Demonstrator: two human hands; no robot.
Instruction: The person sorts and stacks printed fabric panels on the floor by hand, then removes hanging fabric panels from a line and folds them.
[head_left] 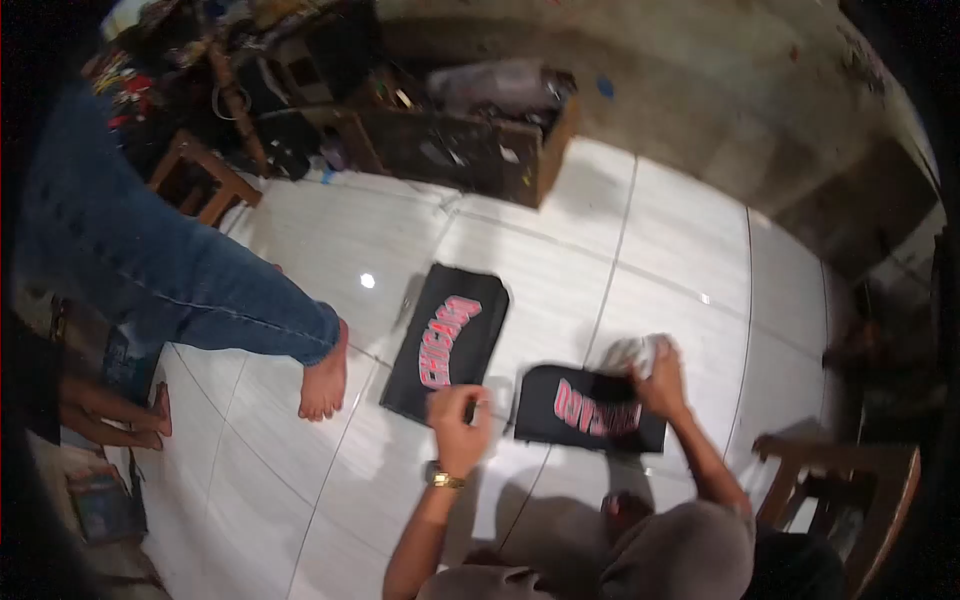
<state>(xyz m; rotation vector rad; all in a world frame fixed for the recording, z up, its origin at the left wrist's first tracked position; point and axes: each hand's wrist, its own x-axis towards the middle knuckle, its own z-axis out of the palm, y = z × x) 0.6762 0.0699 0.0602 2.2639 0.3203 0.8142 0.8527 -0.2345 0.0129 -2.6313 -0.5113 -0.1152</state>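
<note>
My left hand [461, 415], with a gold watch [447, 480] at the wrist, is above the lower end of a black folded cloth [420, 345] with red and white lettering. Its fingers are curled together, and what they hold, if anything, is too small to name. Right of it lies a second black folded cloth [545, 415] with similar lettering. My right hand [660, 382] is at that cloth's upper right edge, with its fingers closed around a whitish crumpled item [628, 354], blurred.
A person's leg in jeans [240, 295] with a bare foot [325, 385] stands at the left. Another person's feet [155, 420] show at the far left. A wooden box [480, 155] stands by the wall, and wooden stools [860, 460] [205, 180] stand at the sides.
</note>
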